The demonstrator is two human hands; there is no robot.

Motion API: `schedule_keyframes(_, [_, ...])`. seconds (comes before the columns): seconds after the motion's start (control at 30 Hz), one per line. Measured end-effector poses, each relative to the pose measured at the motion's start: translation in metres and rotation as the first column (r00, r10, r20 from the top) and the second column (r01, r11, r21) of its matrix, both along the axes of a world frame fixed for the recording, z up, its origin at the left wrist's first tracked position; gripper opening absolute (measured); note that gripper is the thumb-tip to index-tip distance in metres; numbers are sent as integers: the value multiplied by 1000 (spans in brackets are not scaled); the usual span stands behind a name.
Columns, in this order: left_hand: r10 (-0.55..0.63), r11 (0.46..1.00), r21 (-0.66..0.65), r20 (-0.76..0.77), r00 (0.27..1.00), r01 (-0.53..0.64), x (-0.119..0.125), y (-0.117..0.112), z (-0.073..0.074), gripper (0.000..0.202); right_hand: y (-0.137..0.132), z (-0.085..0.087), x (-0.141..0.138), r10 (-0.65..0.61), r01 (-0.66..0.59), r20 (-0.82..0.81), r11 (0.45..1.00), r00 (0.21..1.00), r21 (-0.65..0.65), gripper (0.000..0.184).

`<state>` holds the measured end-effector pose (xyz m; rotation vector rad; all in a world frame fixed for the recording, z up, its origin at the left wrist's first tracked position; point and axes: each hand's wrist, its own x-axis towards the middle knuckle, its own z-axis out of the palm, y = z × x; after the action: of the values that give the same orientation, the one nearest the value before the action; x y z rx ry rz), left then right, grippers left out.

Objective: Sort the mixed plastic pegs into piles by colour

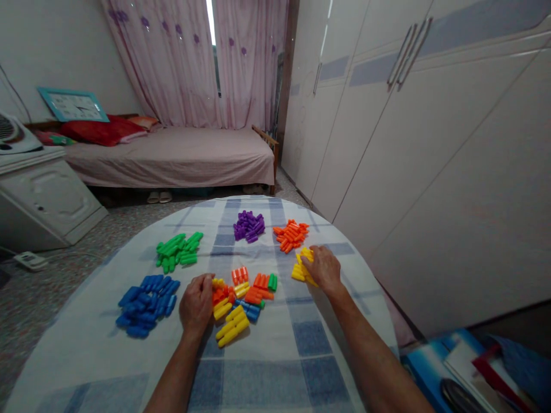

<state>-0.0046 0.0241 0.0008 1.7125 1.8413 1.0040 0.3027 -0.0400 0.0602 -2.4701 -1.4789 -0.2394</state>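
Observation:
My left hand [197, 304] rests with curled fingers against the left edge of a mixed pile of bullet-shaped plastic building blocks. What its fingertips hold, if anything, is hidden. In that pile are yellow blocks [233, 327], orange blocks [259, 295], blue blocks [251, 311] and a green block [272, 282], some joined side by side. Farther right, my right hand [323, 267] reaches over a small heap of yellow building blocks [298, 272]. Its fingers are bent down onto them, partly covering the heap.
Sorted heaps of blue [146, 307], green [178, 251], purple [249, 226] and orange blocks [291, 235] lie around the round table's checked cloth [262, 378]. A white wardrobe [430, 189] stands close on the right, with a blue box [424, 367] below. Behind is a bed [181, 155].

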Motion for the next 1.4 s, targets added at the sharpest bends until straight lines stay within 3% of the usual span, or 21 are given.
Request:
schedule_keyframes(0.1, [0, 1000, 11, 39, 999, -1, -1, 1, -2, 38, -5, -2, -13, 70, -57, -61, 979, 996, 194, 29])
schedule_keyframes(0.2, [0, 999, 41, 88, 996, -4, -2, 1, -5, 40, -8, -14, -41, 241, -134, -253, 917, 937, 375, 21])
schedule_keyframes(0.3, [-10, 994, 111, 146, 989, -6, -2, -1, -7, 42, -7, -36, -66, 356, -133, -457, 883, 815, 451, 21])
schedule_keyframes(0.4, [-36, 983, 184, 171, 985, 5, -2, -2, -7, 42, -5, -55, -76, 393, -89, -525, 855, 755, 512, 23])
schedule_keyframes(0.57, [-147, 955, 273, 98, 984, 115, 3, -8, -3, 37, -5, -63, -73, 466, -188, -493, 838, 735, 512, 24])
schedule_keyframes(0.77, [-223, 858, 408, -252, 942, 312, 38, -29, 24, 24, -7, -58, -74, 419, -229, -527, 892, 739, 388, 29])
schedule_keyframes(0.87, [-280, 828, 352, -415, 866, 436, 68, -41, 39, 22, -7, -57, -73, 402, -239, -537, 906, 741, 349, 30])
schedule_keyframes(0.93, [-332, 825, 234, -536, 776, 514, 87, -47, 42, 21, -6, -58, -72, 400, -242, -536, 908, 744, 342, 31])
schedule_keyframes(1.03, [-368, 845, 59, -658, 657, 531, 107, -51, 37, 16, -6, -60, -70, 391, -233, -548, 912, 739, 337, 31])
schedule_keyframes(1.1, [-356, 865, 9, -694, 625, 502, 113, -51, 32, 14, -5, -60, -69, 397, -236, -553, 910, 732, 340, 32])
schedule_keyframes(1.27, [-372, 879, -37, -676, 636, 475, 113, -51, 27, 14, -5, -61, -69, 408, -242, -556, 905, 724, 349, 32])
schedule_keyframes(1.4, [-440, 865, -38, -538, 719, 501, 108, -55, 31, 9, -5, -61, -68, 418, -251, -552, 901, 721, 354, 31])
